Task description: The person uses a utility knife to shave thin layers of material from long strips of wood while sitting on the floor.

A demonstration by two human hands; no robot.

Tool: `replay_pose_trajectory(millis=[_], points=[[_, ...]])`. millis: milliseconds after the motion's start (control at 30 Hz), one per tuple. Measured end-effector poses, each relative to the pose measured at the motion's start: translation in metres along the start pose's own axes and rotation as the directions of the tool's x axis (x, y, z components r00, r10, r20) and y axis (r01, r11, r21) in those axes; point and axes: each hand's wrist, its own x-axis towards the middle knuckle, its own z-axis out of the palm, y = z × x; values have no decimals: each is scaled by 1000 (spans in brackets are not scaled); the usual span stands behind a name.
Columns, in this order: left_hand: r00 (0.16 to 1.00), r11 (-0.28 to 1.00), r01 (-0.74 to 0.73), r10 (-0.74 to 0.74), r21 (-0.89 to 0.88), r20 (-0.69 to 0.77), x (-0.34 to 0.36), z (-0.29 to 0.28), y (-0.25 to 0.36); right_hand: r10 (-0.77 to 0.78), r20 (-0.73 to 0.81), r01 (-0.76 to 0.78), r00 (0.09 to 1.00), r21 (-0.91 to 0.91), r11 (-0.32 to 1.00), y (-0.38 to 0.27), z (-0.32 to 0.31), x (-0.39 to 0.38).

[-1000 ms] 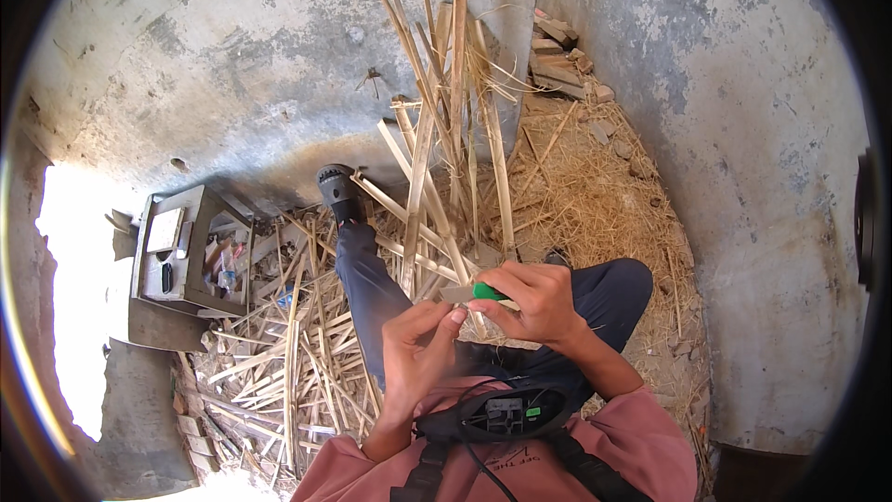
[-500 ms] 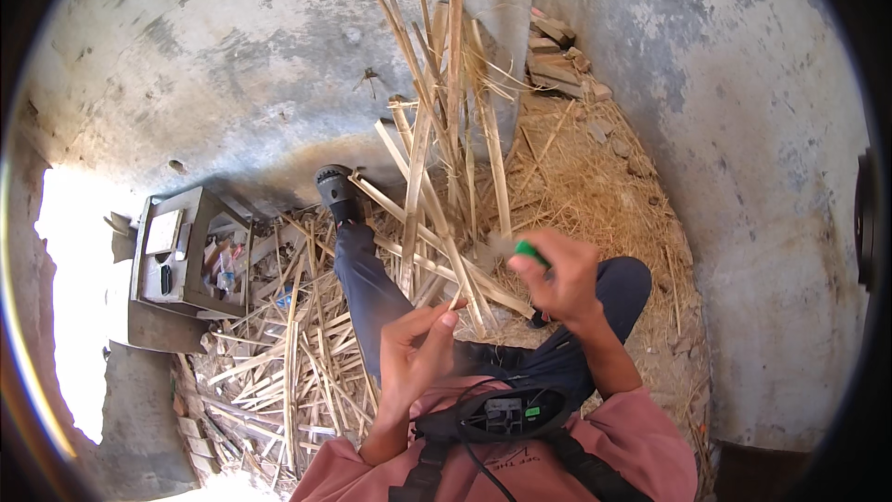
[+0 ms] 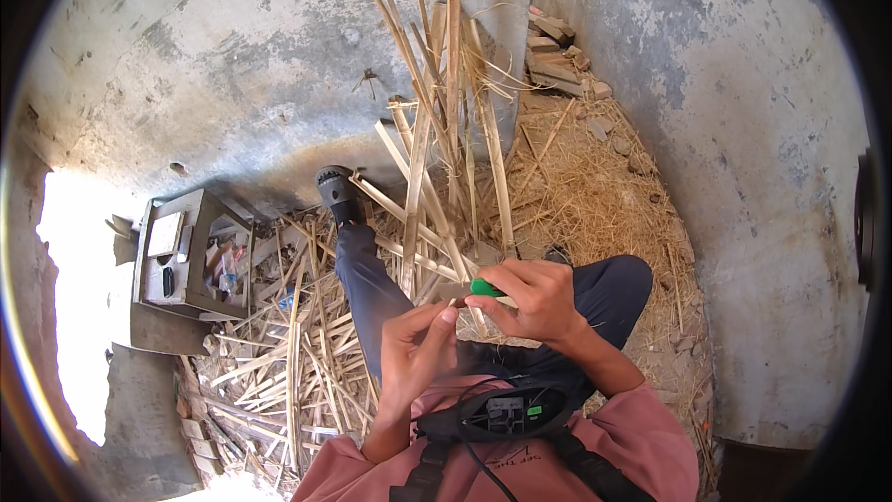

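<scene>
Right hand (image 3: 534, 300) wrapped around a green-handled knife (image 3: 486, 288), its blade pointing left, just by the left hand's (image 3: 413, 344) fingertips, left hand pinching a thin bit of wood (image 3: 453, 303), pile of wood strips (image 3: 292, 381) off to the left.

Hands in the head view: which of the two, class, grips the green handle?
The right hand, on the picture's right: the green handle shows in its grip. The left hand sets itself apart by having no green handle.
</scene>
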Motion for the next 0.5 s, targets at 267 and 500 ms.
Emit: replay_pose_trajectory(millis=[267,500], points=[[999,999,36,-36,27,22,0,1,2,7,-4,-7,1000,-61,998,4,-3,-1],[988,989,121,-112,-86,108,-12,-7,0,478,-143,-467,867,101,878,71,-32,10]])
